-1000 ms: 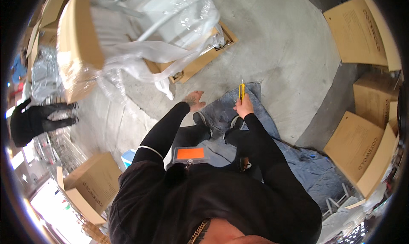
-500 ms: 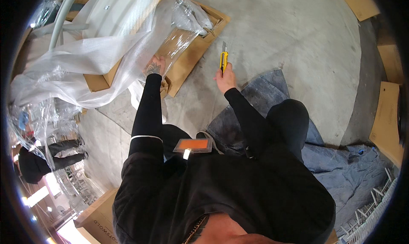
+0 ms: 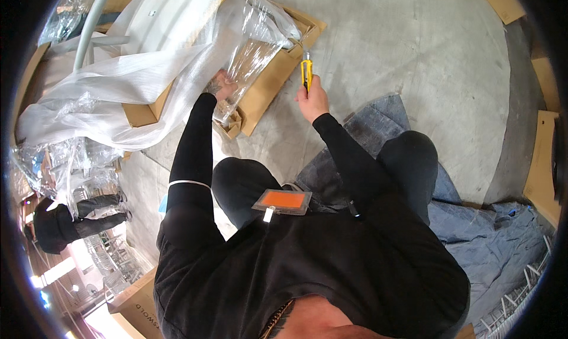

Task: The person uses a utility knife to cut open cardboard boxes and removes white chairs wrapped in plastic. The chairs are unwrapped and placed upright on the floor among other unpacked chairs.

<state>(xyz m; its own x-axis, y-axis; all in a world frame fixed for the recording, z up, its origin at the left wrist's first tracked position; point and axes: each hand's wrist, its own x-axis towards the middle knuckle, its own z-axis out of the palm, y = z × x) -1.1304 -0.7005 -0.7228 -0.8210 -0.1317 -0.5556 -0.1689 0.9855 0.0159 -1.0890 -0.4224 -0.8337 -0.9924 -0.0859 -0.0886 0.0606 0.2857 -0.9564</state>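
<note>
My right hand (image 3: 313,99) is closed around a yellow box cutter (image 3: 306,72). Its blade is out and points away from me, close to the right edge of a long open cardboard box (image 3: 269,87). To the left, my tattooed left hand (image 3: 222,87) has its fingers curled at the clear plastic wrap (image 3: 251,52) lying over the box, and seems to grip it; the film partly covers the fingertips. White foam sheeting (image 3: 142,66) is draped over the large wrapped item left of that hand. A folded cardboard piece (image 3: 148,109) sticks out of the foam.
A dark blue-grey cloth (image 3: 373,126) is spread beside my right knee, with a crumpled blue sheet (image 3: 479,238) at lower right. Cardboard boxes (image 3: 541,161) line the right side. Another person (image 3: 56,223) stands far left. A carton (image 3: 139,309) is at lower left.
My right hand and the box cutter have moved slightly left, bringing the blade nearer the box edge. My left knee has come forward into view, and my left elbow has swung outward.
</note>
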